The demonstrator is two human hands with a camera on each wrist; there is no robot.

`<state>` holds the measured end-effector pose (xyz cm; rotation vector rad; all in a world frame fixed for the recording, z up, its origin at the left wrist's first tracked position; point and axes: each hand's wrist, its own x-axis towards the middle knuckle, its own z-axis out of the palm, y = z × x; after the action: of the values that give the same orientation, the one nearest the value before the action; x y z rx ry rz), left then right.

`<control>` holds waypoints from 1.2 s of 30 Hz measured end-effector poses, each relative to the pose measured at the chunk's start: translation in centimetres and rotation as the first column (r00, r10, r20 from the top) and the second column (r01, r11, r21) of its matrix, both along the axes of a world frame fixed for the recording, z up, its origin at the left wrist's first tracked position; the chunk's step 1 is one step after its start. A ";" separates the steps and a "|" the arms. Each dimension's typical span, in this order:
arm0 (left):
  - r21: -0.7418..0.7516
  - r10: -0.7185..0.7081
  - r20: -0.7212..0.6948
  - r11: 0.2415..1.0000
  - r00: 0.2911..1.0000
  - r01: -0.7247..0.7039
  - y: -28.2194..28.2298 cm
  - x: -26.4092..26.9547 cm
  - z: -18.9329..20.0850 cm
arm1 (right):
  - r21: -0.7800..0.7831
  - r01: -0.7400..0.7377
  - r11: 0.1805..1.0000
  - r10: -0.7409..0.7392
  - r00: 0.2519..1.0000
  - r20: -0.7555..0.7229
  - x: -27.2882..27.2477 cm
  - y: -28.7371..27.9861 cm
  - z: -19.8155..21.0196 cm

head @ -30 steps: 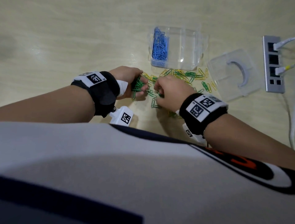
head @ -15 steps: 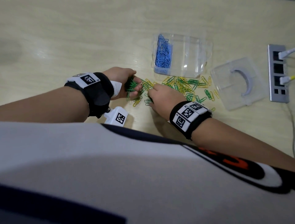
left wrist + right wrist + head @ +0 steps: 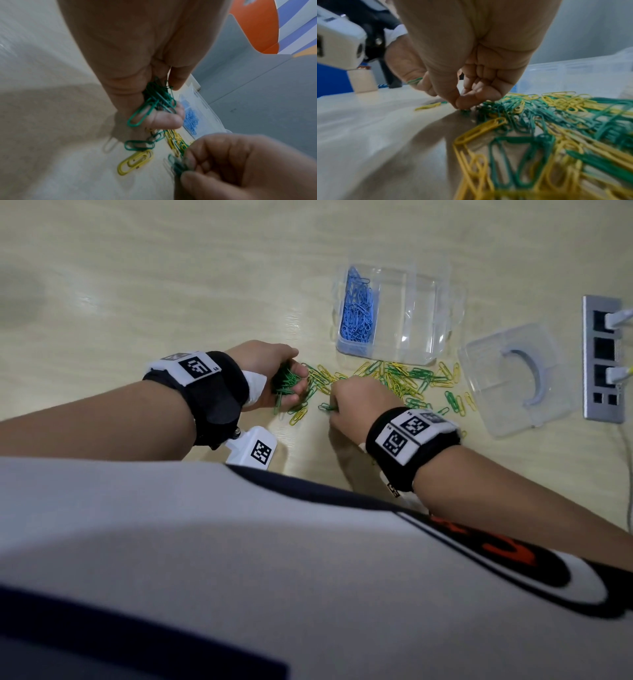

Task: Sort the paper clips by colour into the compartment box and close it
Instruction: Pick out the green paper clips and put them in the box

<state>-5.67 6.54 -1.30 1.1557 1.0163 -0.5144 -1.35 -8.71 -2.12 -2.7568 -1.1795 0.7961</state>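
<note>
My left hand (image 3: 274, 371) lies on its side on the table, fingers curled round a bunch of green paper clips (image 3: 286, 383) (image 3: 157, 97). Just right of it my right hand (image 3: 356, 405) pinches a green clip (image 3: 325, 406) (image 3: 464, 110) at the table surface with thumb and forefinger. A loose mix of green and yellow clips (image 3: 404, 381) (image 3: 547, 121) spreads from the hands toward the box. The clear compartment box (image 3: 428, 313) stands open behind the pile, with blue clips (image 3: 358, 309) in its left compartment; its other compartments look bare.
The clear lid (image 3: 520, 378) with a grey curved handle lies flat right of the pile. A grey power strip (image 3: 604, 357) with white plugs and a cable sits at the far right edge. My shirt fills the lower head view.
Both hands have shifted slightly left along the pile. My right hand has dropped its fingertips onto a green clip nearer the left hand, which keeps holding its green bunch.
</note>
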 end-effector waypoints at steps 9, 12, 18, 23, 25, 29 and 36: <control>0.057 -0.098 -0.005 0.994 0.995 0.098 -0.8 -0.6 0.8 | 0.350 0.127 0.928 -0.100 0.991 -0.093 -0.2 2.1 2.6; 0.012 -0.098 0.006 0.995 0.995 0.098 -0.3 -0.9 0.8 | 0.397 0.166 0.903 -0.124 0.984 -0.130 -0.3 2.2 2.3; -0.025 0.006 -0.011 1.000 1.000 -0.006 0.8 -1.3 0.1 | 0.397 0.139 0.907 -0.134 0.990 -0.042 0.0 1.3 1.7; -0.008 0.009 0.016 1.000 1.000 -0.009 1.8 -1.4 0.1 | 0.091 -0.103 0.991 0.107 0.993 -0.043 -1.0 1.3 0.3; -0.017 0.015 0.030 1.000 0.999 -0.014 2.1 -1.3 0.2 | 0.055 -0.132 0.990 0.135 0.989 -0.053 -1.3 1.2 0.0; -0.004 -0.010 0.031 1.000 0.999 0.010 2.3 -1.3 0.3 | 0.046 -0.071 0.996 0.070 0.997 0.027 -0.9 0.3 -0.3; -0.022 -0.035 0.025 0.999 0.999 0.035 1.9 -1.4 0.3 | 0.076 0.050 0.996 -0.056 0.996 0.072 -0.2 -0.2 -0.7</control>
<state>-7.08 8.47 -0.97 1.1588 0.9678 -0.5367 -1.59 -8.90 -2.84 -2.7657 -1.1185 0.6373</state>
